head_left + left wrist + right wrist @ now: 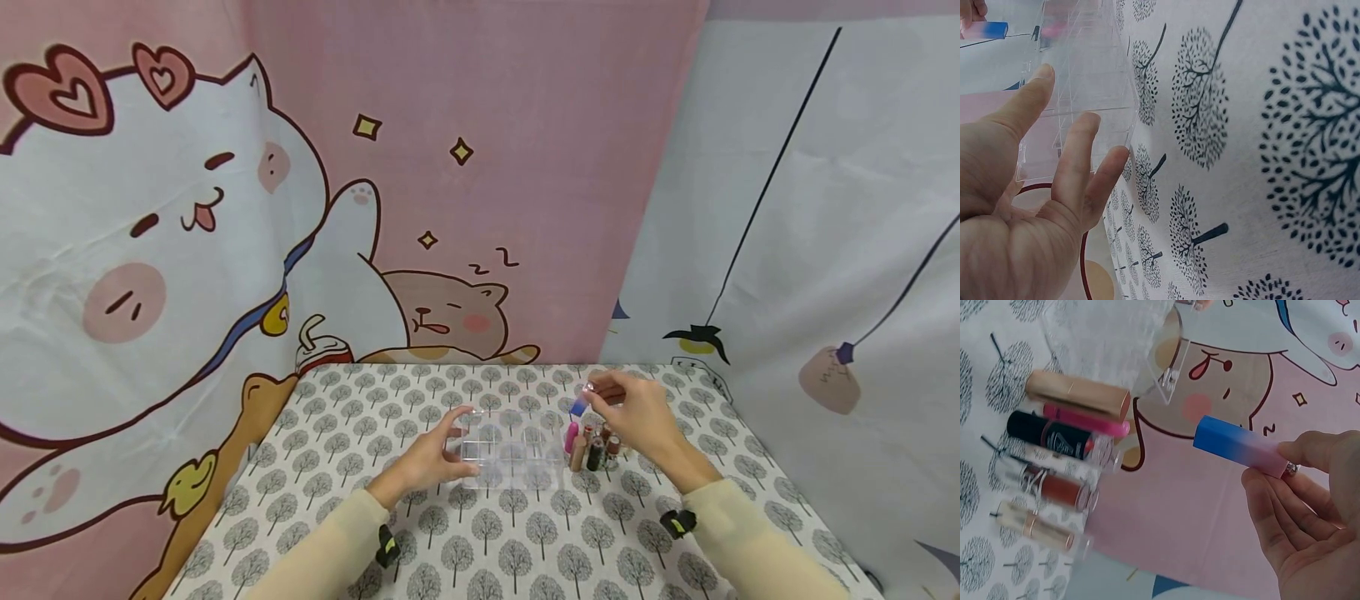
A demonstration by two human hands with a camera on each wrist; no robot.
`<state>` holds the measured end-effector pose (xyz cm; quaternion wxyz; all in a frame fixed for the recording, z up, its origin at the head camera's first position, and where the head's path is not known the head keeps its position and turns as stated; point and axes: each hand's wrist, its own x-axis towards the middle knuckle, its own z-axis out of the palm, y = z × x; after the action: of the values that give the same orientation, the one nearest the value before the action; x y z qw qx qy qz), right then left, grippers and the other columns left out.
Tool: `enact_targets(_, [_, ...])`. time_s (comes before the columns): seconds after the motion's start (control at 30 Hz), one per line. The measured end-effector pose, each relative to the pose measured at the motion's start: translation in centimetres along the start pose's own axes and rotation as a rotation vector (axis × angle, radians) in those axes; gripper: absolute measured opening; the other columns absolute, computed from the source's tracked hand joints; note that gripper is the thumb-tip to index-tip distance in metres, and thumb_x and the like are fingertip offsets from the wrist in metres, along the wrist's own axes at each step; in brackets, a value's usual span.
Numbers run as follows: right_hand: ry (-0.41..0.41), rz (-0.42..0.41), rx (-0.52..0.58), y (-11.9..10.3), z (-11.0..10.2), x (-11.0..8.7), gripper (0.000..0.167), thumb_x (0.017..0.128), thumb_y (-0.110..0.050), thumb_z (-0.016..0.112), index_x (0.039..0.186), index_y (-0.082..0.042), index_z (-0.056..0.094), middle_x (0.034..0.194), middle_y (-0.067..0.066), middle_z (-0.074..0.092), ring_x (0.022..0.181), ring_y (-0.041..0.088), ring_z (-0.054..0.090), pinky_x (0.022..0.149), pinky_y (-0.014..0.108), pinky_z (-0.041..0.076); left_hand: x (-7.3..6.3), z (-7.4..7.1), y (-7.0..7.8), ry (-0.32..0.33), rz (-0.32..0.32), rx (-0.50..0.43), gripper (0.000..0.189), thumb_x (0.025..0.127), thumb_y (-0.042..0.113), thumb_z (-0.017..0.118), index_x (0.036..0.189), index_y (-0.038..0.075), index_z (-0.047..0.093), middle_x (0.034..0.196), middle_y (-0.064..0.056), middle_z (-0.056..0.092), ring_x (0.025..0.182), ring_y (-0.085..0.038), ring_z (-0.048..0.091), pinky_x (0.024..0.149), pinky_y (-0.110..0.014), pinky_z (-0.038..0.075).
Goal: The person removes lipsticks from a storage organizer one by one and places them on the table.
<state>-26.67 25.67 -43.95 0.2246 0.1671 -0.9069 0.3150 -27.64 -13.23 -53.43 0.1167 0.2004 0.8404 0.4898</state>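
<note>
A clear plastic box with compartments stands on the table. At its left end is my left hand, thumb at the near corner and forefinger at the far corner, gripping it across that end. My right hand pinches a lipstick tube, blue fading to pink, by its pink end between thumb and fingers. The tube is raised and tilted, beyond the box's right end. Below that hand stand several lip cosmetics: a tan-gold tube, a bright pink tube, a black tube and a brown-red gloss.
A pale gold tube with a clear end stands at the end of the cosmetics row. The tablecloth has a tree print. Cartoon-printed cloth hangs behind the table and along both sides.
</note>
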Motion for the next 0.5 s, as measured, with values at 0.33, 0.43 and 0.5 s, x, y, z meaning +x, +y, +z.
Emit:
enact_targets(0.33, [0.032,0.007,-0.059,2.6,-2.1,-0.9,0.022,0.103,-0.008,0.09,0.122,-0.001,0.084,0.104,0.015,0.089,0.089,0.03,0.087,0.078,0.033,0.074,0.1,0.0,-0.1,-0.002,0.004,-0.005,0.11,0.099,0.021,0.097,0.183,0.04,0.029,0.174,-0.037,0.05,0.122,-0.039,0.082,0.091,-0.044,0.074])
enact_targets(0.43, [0.027,0.017,-0.075,3.0,-2.7,-1.3,0.022,0.102,-0.009,0.091,0.122,0.0,0.084,0.104,0.015,0.089,0.088,0.029,0.087,0.076,0.031,0.072,0.1,0.0,-0.2,-0.001,0.005,0.004,0.11,0.099,0.022,0.097,0.183,0.041,0.028,0.174,-0.037,0.051,0.122,-0.038,0.082,0.091,-0.045,0.074])
enact_targets(0.5, [0.022,0.022,-0.081,3.3,-3.0,-1.5,0.023,0.102,-0.009,0.091,0.123,0.0,0.084,0.103,0.015,0.089,0.088,0.029,0.087,0.075,0.029,0.071,0.1,0.0,-0.2,0.0,0.005,0.009,0.11,0.099,0.023,0.097,0.183,0.041,0.028,0.174,-0.036,0.051,0.121,-0.036,0.082,0.09,-0.044,0.074])
